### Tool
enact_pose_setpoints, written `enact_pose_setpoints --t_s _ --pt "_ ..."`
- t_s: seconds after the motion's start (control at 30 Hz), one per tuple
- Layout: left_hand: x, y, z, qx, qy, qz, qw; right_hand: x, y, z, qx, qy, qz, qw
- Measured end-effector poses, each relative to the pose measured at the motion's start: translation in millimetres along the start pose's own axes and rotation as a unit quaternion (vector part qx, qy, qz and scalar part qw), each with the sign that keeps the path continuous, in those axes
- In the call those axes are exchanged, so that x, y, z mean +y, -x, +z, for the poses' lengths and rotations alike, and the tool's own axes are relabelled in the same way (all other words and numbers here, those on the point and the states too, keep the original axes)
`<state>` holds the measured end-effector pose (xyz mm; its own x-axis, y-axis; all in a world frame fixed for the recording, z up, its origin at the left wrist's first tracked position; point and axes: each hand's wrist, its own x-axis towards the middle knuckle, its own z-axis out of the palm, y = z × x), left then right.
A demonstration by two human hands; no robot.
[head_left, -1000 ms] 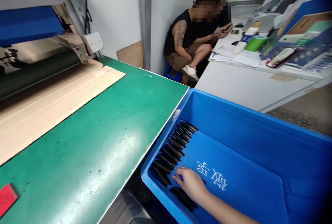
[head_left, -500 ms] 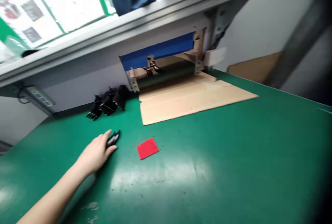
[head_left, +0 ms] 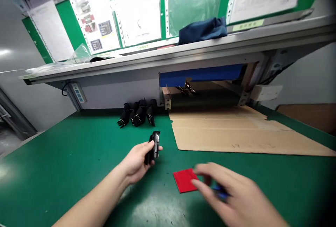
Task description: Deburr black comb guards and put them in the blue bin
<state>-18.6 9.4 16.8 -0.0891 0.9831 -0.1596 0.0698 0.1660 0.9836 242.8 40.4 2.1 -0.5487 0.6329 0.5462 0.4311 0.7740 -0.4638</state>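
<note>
Black toothed plastic guards point(head_left: 138, 115) leaned in a row at eleven o'clock on the green desk point(head_left: 52, 157), out of the way. The left hand point(head_left: 136, 162) gripped one black plastic guard point(head_left: 154, 144) upright by its base. The right hand point(head_left: 231, 195), at five o'clock by the red square pad point(head_left: 183, 180), was too blurred to tell its grip.

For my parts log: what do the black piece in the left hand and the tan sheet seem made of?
Black piece: likely moulded plastic, slightly glossy, by its highlights. Tan sheet: apparently cardboard, matte, with creases and a ragged edge.
</note>
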Motion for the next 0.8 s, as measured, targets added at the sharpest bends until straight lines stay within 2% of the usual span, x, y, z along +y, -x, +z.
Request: enact_pose_setpoints --t_s 0.03,0.1,0.17,0.23,0.33,0.4,0.53,0.67,0.8 --pt "-1 2 6.0 0.006 0.056 0.016 0.998 -14 -17 10 -0.040 -0.028 -0.018 0.999" --pt "-4 6 14.6 0.005 0.196 0.053 0.979 -31 -44 33 -0.061 -0.066 -0.034 0.995" --pt "-10 12 19.0 -0.012 0.331 0.071 0.941 -33 -58 53 -0.047 -0.072 -0.049 0.995" --pt "-16 15 20.8 -0.022 0.393 0.058 0.917 -25 -57 66 -0.030 -0.065 -0.073 0.995" --pt "-24 15 22.5 -0.004 0.412 0.017 0.911 -14 -48 69 -0.023 -0.062 -0.101 0.993" --pt "-28 14 22.9 0.014 0.413 0.008 0.911 -11 -44 66 -0.036 -0.071 -0.085 0.993" --pt "-27 15 19.3 0.009 0.402 0.053 0.914 -13 -47 60 -0.065 -0.070 -0.024 0.995" --pt "-25 20 12.2 -0.009 0.364 0.086 0.927 -14 -48 55 -0.021 -0.016 -0.063 0.998" --pt "-26 21 8.1 -0.027 0.325 0.092 0.941 -14 -47 51 -0.010 0.026 -0.077 0.997"
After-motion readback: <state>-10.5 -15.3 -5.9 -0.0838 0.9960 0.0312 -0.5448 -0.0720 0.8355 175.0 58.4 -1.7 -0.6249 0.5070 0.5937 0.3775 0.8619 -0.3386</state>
